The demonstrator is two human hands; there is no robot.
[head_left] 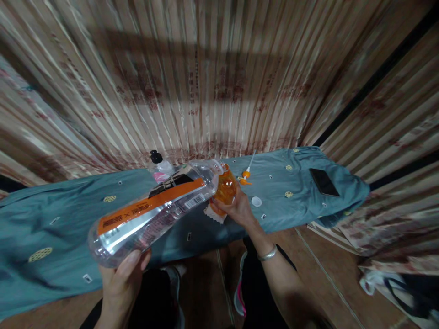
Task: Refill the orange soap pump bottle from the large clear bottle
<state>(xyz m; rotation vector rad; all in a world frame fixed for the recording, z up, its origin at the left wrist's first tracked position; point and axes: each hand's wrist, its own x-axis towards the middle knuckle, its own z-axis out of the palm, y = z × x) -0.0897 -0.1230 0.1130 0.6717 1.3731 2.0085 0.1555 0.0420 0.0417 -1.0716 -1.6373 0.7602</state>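
The left hand (pixel 125 272) is wrapped around the base of a large clear bottle (pixel 154 212), tilted so its mouth meets that of an orange bottle (pixel 225 185). The right hand (pixel 236 208) curls its fingers around the orange bottle. Near it lie an orange pump (pixel 246 174) and a white disc (pixel 256 201). Beyond the clear bottle stands a black-capped bottle (pixel 161 168); a phone (pixel 324 182) rests farther right on the green cloth (pixel 274 214).
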